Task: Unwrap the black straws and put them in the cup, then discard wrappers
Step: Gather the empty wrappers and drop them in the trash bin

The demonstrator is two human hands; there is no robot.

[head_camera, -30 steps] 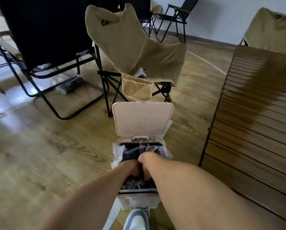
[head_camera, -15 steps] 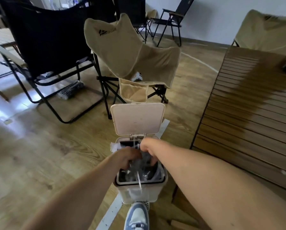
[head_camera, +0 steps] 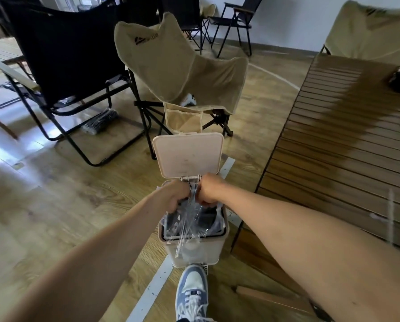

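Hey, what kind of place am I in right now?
Probably an indoor lounge or activity room furnished with camping gear: folding camp chairs, a slatted roll-top table, and a wood-look floor with white court-style lines.

Both bare forearms reach forward and down, converging so the left hand [head_camera: 176, 194] and right hand [head_camera: 210, 189] sit just beside each other, backs up, knuckles nearly touching. Fingers of both curl downward in a pinch-type grip on clear wrappers [head_camera: 189, 219], which hang below the grip; fingertips mostly hidden under the hands. Left arm comes in from lower left, right arm from lower right and looms larger in view; one foot in a blue-white sneaker [head_camera: 192, 291] points forward below the hands.
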